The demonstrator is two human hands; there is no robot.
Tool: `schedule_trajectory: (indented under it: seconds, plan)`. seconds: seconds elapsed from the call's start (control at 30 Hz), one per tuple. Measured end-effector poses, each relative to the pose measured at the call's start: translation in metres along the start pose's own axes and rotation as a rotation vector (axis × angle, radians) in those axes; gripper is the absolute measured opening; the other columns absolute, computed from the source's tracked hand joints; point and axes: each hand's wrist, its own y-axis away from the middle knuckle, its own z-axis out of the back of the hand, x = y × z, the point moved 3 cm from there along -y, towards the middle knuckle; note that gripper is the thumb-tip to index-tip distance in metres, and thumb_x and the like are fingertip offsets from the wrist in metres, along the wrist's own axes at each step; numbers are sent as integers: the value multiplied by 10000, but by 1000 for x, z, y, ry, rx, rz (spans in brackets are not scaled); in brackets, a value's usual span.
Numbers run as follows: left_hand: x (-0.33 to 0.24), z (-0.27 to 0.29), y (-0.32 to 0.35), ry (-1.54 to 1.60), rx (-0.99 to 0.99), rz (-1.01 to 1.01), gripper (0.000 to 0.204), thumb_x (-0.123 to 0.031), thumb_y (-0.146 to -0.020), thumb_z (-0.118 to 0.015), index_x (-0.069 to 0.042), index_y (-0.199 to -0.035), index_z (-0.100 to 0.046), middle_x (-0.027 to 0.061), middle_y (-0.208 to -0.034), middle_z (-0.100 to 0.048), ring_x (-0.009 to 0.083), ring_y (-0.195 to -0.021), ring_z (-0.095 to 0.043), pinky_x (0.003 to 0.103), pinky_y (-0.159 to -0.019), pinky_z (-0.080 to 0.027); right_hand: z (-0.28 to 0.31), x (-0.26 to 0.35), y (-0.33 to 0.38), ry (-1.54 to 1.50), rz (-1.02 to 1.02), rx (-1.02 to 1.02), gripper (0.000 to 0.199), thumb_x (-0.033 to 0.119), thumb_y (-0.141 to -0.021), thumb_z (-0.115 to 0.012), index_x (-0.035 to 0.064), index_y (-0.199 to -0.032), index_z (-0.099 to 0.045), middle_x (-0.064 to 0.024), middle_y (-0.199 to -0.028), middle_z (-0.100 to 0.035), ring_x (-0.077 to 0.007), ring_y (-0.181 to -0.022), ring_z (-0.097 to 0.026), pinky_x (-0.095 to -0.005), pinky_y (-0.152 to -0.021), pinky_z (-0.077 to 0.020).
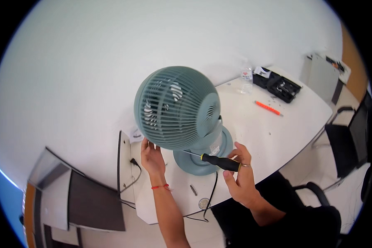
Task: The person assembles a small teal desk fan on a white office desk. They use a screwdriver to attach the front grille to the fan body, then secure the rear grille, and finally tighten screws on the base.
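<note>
**Screwdriver at fan base**

Right hand (240, 175) clenched on screwdriver (214, 160) by its black-yellow handle; long axis near level, shaft pointing left into the fan (180, 113) neck above the round base. Tip hidden there. Left hand (152, 157) touches the grille's lower edge, fingertips hidden; grip unclear. Small screw (193, 190) below the fan.

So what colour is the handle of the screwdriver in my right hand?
Black with a yellow band, on the screwdriver held by the right hand; seen in the head view.
</note>
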Motion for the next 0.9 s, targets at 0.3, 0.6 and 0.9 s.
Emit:
schedule_trajectory:
  seconds: [0.3, 0.6, 0.9]
  plan:
    - [-3, -1, -3, -25, 34, -37, 447, -145, -865, -527, 7, -1266, -651, 112, -1344, -622, 238, -1269, -560, 414, -1046, -449, -7, -10, 4, -136, -178, 18, 712, 198, -994, -609, 7, -1562, -225, -100, -1103, -517, -153, -813, -526, -276, -796, -442]
    - [-13, -6, 1, -30, -10, 5, 395, -43, -871, -490, -19, -1223, -665, 90, -1325, -638, 205, -1279, -553, 385, -1050, -456, -16, 6, 0, -186, -206, -73, 787, 203, -993, -545, 107, -1601, -54, -118, -1204, -507, -130, -508, -504, -208, -400, -390]
    - [-9, -5, 3, -31, -24, -3, 415, -117, -880, -536, -38, -1259, -683, 108, -1270, -674, 182, -1195, -593, 340, -1023, -474, -28, 1, 0, -80, -135, -170, 629, 295, -1110, -436, 91, -1580, -71, -128, -1022, -593, -114, -451, -475, -221, -435, -401]
